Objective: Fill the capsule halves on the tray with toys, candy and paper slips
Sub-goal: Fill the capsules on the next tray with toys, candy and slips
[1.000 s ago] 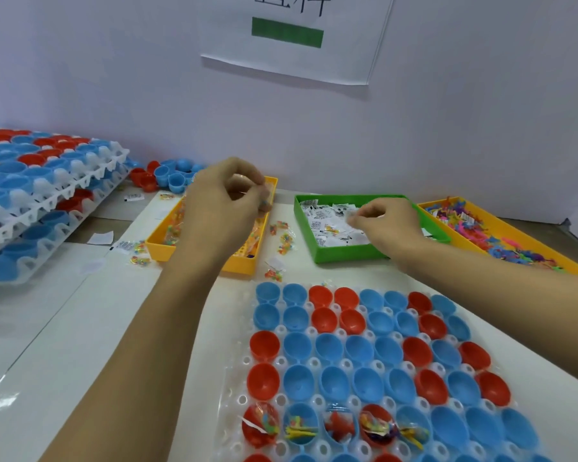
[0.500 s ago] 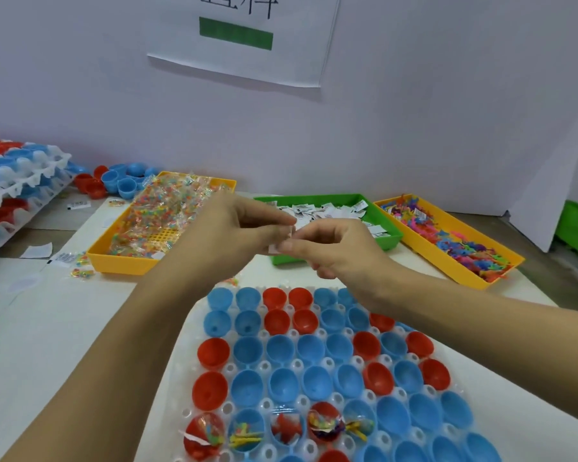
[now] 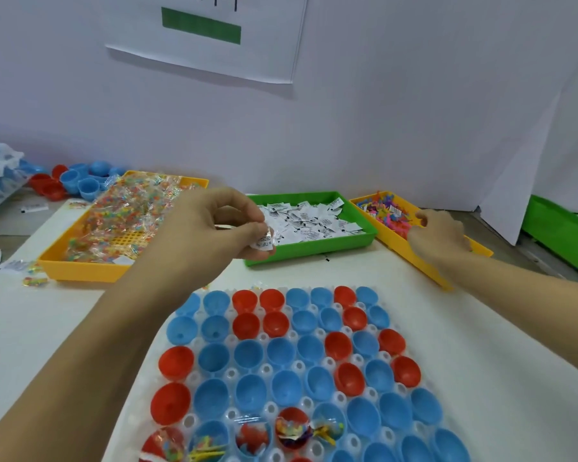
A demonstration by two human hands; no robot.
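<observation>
Left hand point(image 3: 211, 228), grip pinching a paper slip point(image 3: 264, 240) above the near edge of the green tray point(image 3: 314, 248). Right hand point(image 3: 439, 235) reaching into the yellow toy tray point(image 3: 424, 265), grip curled; contents impossible to tell. Capsule halves point(image 3: 281, 361) in clear tray point(image 3: 424, 385) on tabletop point(image 3: 47, 328), mostly unfilled.

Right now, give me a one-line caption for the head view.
Left hand pinches a white paper slip; right hand reaches into the yellow toy tray beyond the clear capsule tray.
</observation>
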